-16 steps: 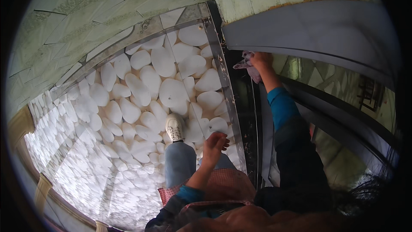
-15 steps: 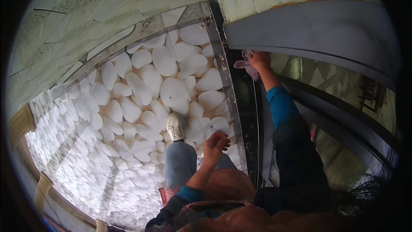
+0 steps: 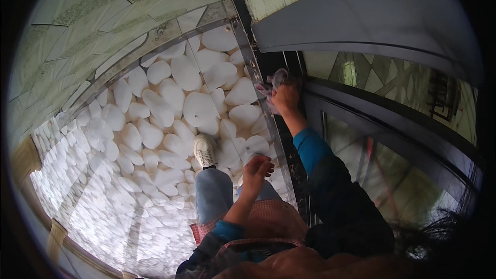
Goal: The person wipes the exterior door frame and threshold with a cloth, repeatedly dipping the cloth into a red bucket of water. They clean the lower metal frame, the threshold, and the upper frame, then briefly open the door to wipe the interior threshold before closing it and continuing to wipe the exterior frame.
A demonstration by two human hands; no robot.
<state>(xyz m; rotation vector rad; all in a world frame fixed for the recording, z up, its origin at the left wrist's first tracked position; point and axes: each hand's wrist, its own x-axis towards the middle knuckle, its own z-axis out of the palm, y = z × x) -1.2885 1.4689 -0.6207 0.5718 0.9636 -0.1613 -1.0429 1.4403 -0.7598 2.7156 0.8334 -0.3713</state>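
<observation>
A greyish-pink cloth (image 3: 278, 78) is bunched in my right hand (image 3: 288, 96), whose fingers are closed around it. My right arm reaches forward over the dark door sill (image 3: 266, 62), and the cloth lies against the sill beside the door frame. My left hand (image 3: 257, 171) hangs in front of my body above the floor, its fingers loosely curled and slightly apart, with nothing visible in it. The red checked apron (image 3: 274, 222) covers my lap below it.
The grey sliding door frame (image 3: 382, 108) with glass panels runs along the right. White pebble-patterned tiles (image 3: 199, 108) form the floor at left, where my pale shoe (image 3: 204, 150) stands. A light green tiled wall (image 3: 103, 20) rises at the far left.
My right hand has drawn the cloth left and a little nearer along the sill, away from the door panel. The view has shifted slightly. My left hand stays almost where it was.
</observation>
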